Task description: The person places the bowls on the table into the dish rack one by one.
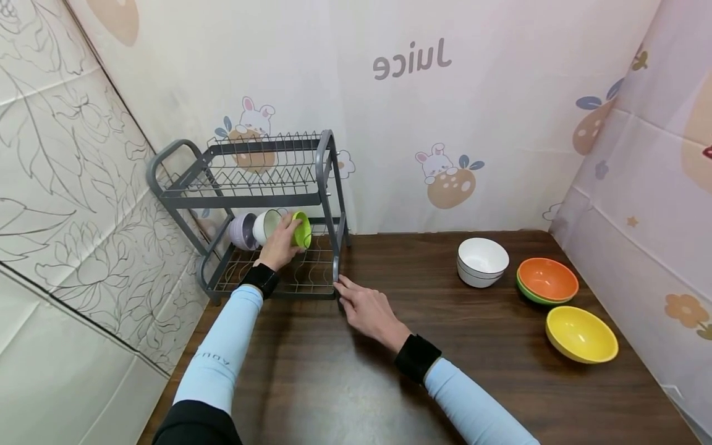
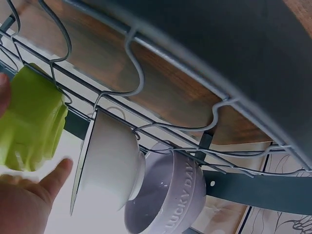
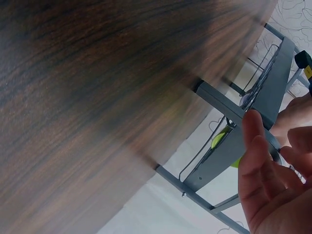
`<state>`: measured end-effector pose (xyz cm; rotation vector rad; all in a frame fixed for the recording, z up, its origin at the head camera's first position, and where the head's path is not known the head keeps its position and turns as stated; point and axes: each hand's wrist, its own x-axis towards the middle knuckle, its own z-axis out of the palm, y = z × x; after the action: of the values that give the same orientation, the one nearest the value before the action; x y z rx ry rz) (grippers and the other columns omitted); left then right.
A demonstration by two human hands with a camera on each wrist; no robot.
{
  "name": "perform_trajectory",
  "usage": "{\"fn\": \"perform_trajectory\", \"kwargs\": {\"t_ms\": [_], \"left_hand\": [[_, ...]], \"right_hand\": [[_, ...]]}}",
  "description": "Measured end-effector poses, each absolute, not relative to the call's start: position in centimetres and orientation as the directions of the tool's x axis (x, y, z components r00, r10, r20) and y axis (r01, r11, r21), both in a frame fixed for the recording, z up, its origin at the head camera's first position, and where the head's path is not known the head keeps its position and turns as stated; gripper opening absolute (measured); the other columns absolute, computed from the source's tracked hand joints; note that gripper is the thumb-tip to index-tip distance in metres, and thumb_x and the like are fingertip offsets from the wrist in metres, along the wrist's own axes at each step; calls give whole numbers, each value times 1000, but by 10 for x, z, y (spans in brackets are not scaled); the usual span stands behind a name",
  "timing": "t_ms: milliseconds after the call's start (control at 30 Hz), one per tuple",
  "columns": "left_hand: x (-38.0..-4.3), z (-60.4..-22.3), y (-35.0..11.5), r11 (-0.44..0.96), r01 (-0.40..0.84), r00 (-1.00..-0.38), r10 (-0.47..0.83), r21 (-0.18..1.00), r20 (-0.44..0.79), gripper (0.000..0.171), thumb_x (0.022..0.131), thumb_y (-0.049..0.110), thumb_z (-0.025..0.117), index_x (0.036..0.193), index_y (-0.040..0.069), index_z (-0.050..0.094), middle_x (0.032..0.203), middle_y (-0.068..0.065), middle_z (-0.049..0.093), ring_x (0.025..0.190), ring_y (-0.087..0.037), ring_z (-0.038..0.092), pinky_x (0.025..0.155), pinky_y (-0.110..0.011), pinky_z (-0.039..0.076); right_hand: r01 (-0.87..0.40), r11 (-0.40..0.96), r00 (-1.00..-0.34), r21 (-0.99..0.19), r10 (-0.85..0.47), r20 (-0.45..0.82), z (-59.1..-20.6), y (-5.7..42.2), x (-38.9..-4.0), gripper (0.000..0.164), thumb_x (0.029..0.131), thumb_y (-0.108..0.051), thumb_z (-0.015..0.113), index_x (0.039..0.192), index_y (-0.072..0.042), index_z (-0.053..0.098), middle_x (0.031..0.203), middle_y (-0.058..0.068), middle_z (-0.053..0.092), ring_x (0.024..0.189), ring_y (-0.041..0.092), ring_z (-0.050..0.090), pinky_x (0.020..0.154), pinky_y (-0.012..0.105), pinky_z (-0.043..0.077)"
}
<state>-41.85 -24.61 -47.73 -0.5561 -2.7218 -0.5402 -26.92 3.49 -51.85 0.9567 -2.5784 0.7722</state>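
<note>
A grey two-tier dish rack (image 1: pixel 250 201) stands at the left of the table against the wall. My left hand (image 1: pixel 280 244) reaches into its lower tier and grips a bright green bowl (image 1: pixel 302 230) tipped on its side, thumb and fingers on either side of it. To its left, a white bowl (image 2: pixel 109 163) and a lilac bowl (image 2: pixel 168 190) with raised lettering stand on edge between the wires. At the rack's front right post, my right hand (image 1: pixel 367 308) holds the grey frame with bent fingers (image 3: pixel 253 129).
On the right of the wooden table (image 1: pixel 400 377) stand stacked white bowls (image 1: pixel 483 262), an orange bowl (image 1: pixel 547 279) sitting in a green one (image 1: pixel 525 294), and a yellow bowl (image 1: pixel 581 335). Printed cloth walls (image 1: pixel 389 142) enclose the back and sides. The rack's upper tier (image 1: pixel 261 167) overhangs my left hand.
</note>
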Motion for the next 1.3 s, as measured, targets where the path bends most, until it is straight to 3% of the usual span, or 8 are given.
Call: {"fn": "perform_trajectory", "kwargs": {"t_ms": [133, 233, 333, 400, 500, 733, 1167, 1300], "left_hand": [[-409, -472, -239, 868, 413, -866, 280, 277, 415, 79, 87, 19, 90, 153, 3, 49, 168, -29, 22, 156, -46, 17, 119, -60, 33], [-379, -464, -225, 852, 415, -850, 237, 320, 471, 59, 95, 24, 82, 144, 1, 59, 156, -26, 46, 144, -42, 43, 111, -57, 44], [-333, -458, -204, 817, 443, -820, 203, 369, 535, 32, 99, 21, 77, 123, 2, 71, 125, -17, 70, 110, -33, 68, 90, -48, 58], [-300, -459, -187, 793, 474, -798, 202, 384, 568, 18, 98, 18, 77, 110, 5, 75, 106, -10, 74, 92, -26, 71, 79, -42, 60], [-263, -464, -160, 759, 537, -756, 240, 368, 608, 6, 97, 15, 78, 99, 9, 75, 95, -3, 73, 82, -18, 68, 72, -36, 59], [-230, -489, -115, 717, 631, -690, 344, 296, 637, 6, 96, 12, 78, 93, 13, 73, 87, 3, 65, 77, -13, 62, 66, -30, 55], [-223, -504, -86, 685, 646, -711, 382, 336, 590, 6, 100, 15, 75, 94, 15, 74, 90, 5, 65, 80, -10, 62, 69, -28, 55], [-231, -501, -74, 671, 648, -723, 393, 360, 568, 8, 104, 20, 71, 105, 13, 75, 96, 3, 68, 85, -13, 65, 71, -28, 55]], "right_hand": [[-657, 638, -750, -401, -503, 429, -517, 40, -266, 37, 105, -17, 66, 141, -11, 69, 152, 12, 57, 49, 15, 49, 45, 23, 28], [-650, 648, -753, -397, -481, 449, -517, 48, -260, 32, 103, -17, 69, 134, -11, 73, 143, 11, 65, 61, 18, 65, 49, 27, 43], [-633, 662, -761, -401, -437, 480, -519, 62, -250, 23, 101, -15, 72, 124, -14, 79, 126, 5, 74, 89, 20, 75, 66, 37, 59], [-613, 671, -773, -418, -399, 494, -519, 73, -243, 18, 99, -12, 74, 116, -15, 81, 114, 1, 78, 97, 19, 75, 76, 41, 61], [-584, 684, -786, -438, -339, 517, -518, 88, -234, 15, 96, -9, 78, 107, -18, 83, 101, -3, 78, 87, 14, 74, 72, 39, 61], [-549, 710, -798, -440, -289, 529, -517, 107, -219, 12, 94, -8, 81, 102, -16, 83, 95, -3, 78, 75, 12, 72, 60, 31, 56], [-525, 723, -807, -450, -255, 532, -522, 123, -214, 13, 91, -4, 82, 102, -12, 83, 94, 0, 78, 69, 10, 69, 55, 26, 50], [-482, 741, -825, -468, -204, 527, -521, 139, -223, 12, 93, -6, 80, 104, -11, 83, 95, 1, 78, 65, 9, 65, 54, 28, 50]]}}
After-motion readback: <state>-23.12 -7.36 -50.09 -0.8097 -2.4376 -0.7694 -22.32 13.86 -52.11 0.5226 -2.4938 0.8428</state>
